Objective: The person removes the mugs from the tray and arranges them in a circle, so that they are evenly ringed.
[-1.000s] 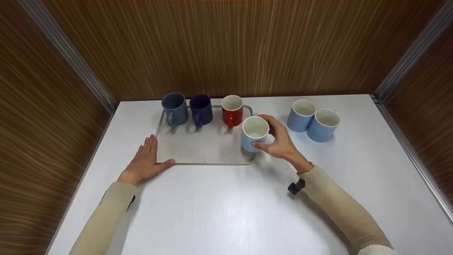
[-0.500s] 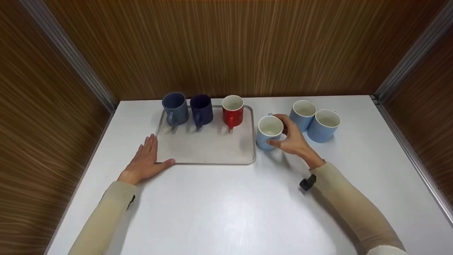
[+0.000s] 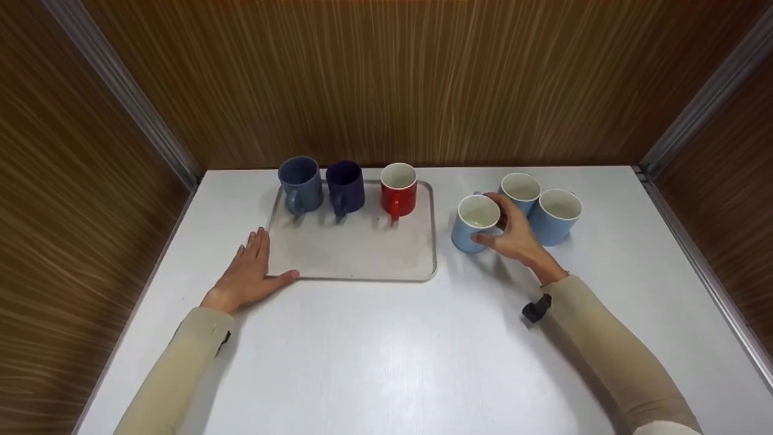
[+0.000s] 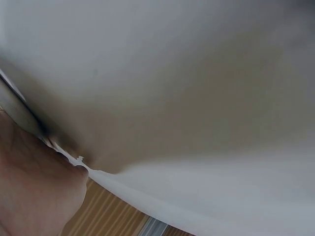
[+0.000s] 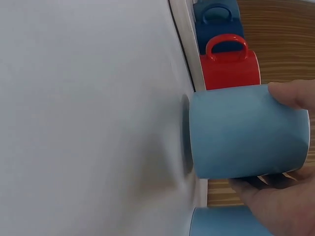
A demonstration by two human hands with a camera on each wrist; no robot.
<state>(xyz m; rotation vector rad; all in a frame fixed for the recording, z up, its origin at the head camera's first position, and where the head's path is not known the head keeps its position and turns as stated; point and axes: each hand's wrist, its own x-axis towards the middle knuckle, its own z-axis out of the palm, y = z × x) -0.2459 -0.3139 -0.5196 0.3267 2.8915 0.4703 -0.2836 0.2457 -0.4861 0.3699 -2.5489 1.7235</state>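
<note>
One light-blue mug [image 3: 468, 232], right hand [image 3: 516, 234] pinching it, has cleared the tray [image 3: 356, 255] toward three o'clock; three mugs [image 3: 350, 193] remain. Left hand [image 3: 246, 277] spread.

A: Left hand [image 3: 243, 275]?
B: Palm down, back upward. Left fingers [image 3: 261, 249] straight, pointing forward; left thumb [image 3: 282, 280] stretched out to the right.
A: Left arm [image 3: 175, 365]?
B: At lower left, slanting inward.
A: Right hand [image 3: 516, 235]?
B: Gripping. Right fingers [image 3: 503, 203] bent on the far side, right thumb [image 3: 485, 240] opposed on the near side.
A: Right arm [image 3: 619, 353]?
B: At lower right, angled forward and inward to the right wrist [image 3: 551, 272]. Both hands well apart
</note>
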